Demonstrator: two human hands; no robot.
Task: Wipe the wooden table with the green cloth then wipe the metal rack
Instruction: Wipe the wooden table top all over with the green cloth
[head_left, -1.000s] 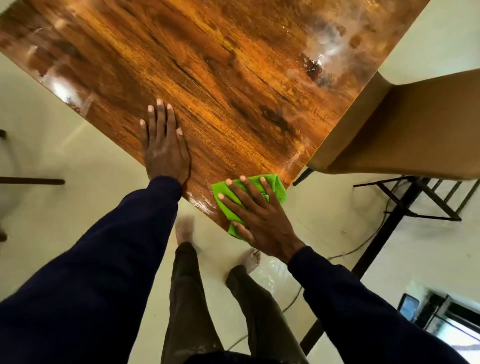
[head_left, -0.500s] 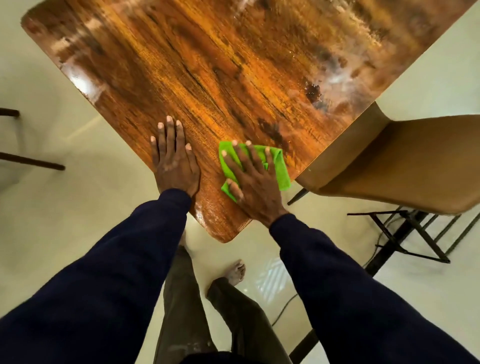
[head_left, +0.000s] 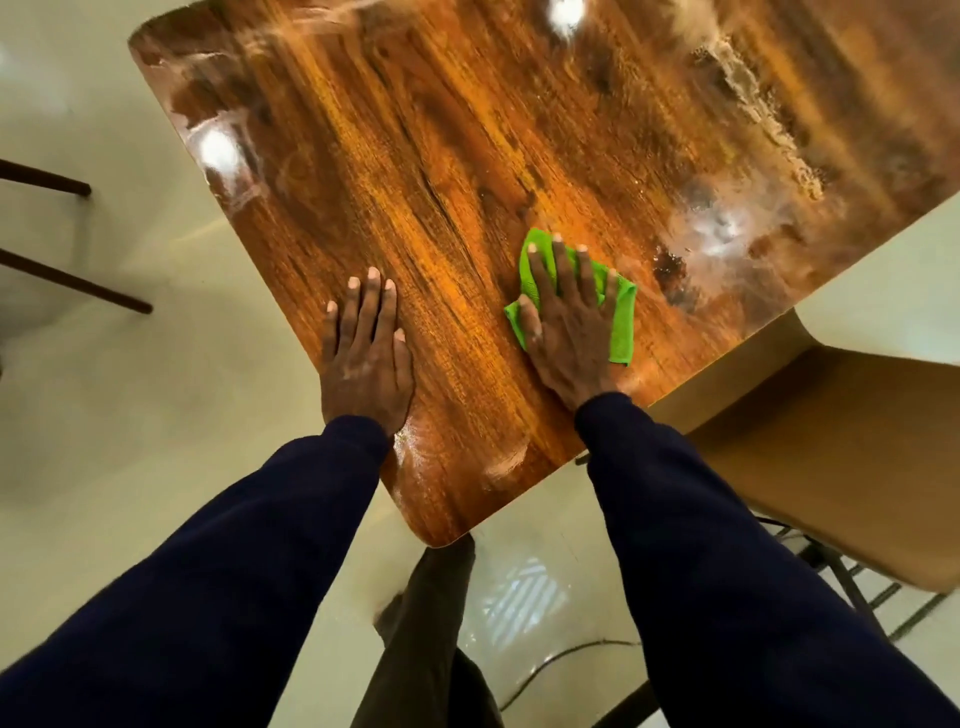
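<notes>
Pressing flat with fingers spread, the right hand (head_left: 569, 332) pins the green cloth (head_left: 621, 322) to the wooden table (head_left: 467, 156). At its 9 o'clock, the left hand (head_left: 366, 358) lies open, palm down, holding nothing. No writing shows anywhere.

The table (head_left: 467, 171) fills the upper centre of the frame, with the left hand (head_left: 366, 358) flat near its lower left edge, the right hand (head_left: 569, 332) to its right pressing the cloth (head_left: 621, 322), and a chair (head_left: 831, 457) at right.
</notes>
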